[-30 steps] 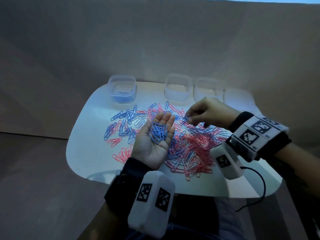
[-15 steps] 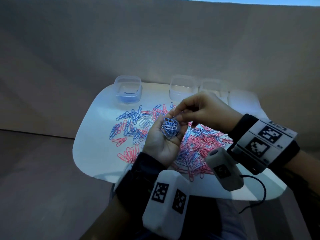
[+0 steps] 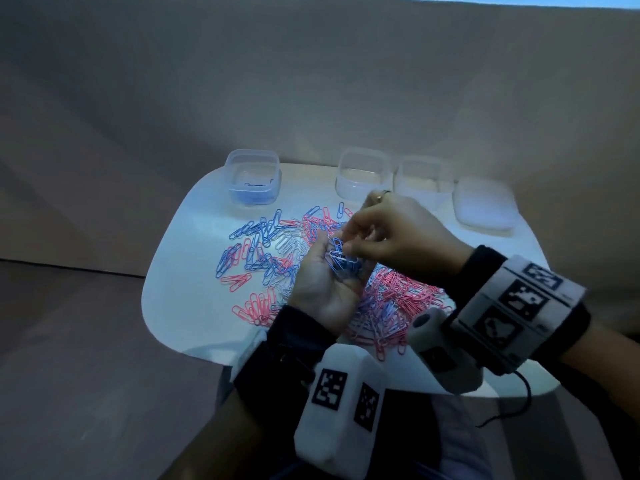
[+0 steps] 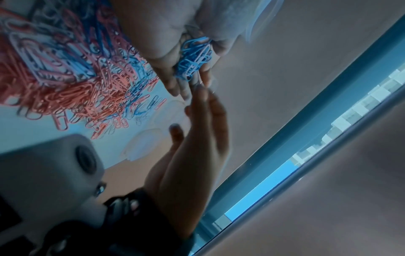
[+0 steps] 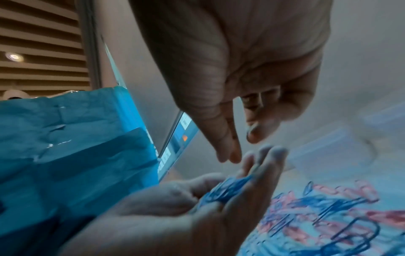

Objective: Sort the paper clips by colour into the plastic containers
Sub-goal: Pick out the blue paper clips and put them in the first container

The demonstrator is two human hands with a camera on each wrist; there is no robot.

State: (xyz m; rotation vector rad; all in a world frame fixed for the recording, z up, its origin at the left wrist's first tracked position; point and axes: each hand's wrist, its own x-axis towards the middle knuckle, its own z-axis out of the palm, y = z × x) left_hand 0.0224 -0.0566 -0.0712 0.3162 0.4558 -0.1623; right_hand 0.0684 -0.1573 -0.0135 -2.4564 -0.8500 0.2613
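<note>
— What's in your left hand (image 3: 320, 289)?

— It's turned palm up over the middle of the desk (image 3: 194, 271), and a bundle of blue clips (image 3: 341, 263) lies in the cupped palm. My left fingers (image 5: 266, 166) are loosely curled around them, more cradling than squeezing.

— And the right hand (image 3: 398, 233)?

— Just above the left palm, thumb and fingertips drawn close together right at the top of the bundle. From the right wrist view there's a small gap between thumb and fingers (image 5: 228, 152), and I can't tell whether a clip is pinched there.

— Where are the rest?

— The loose pile of paper clips (image 3: 391, 303), pink, blue and white mixed, spreads across the desk under both hands. Along the far edge stand three clear containers: the left container (image 3: 252, 181) has blue clips in it; the middle container (image 3: 363, 174) and the right container (image 3: 424, 180) sit side by side. A lid (image 3: 485, 209) lies at the far right.
</note>
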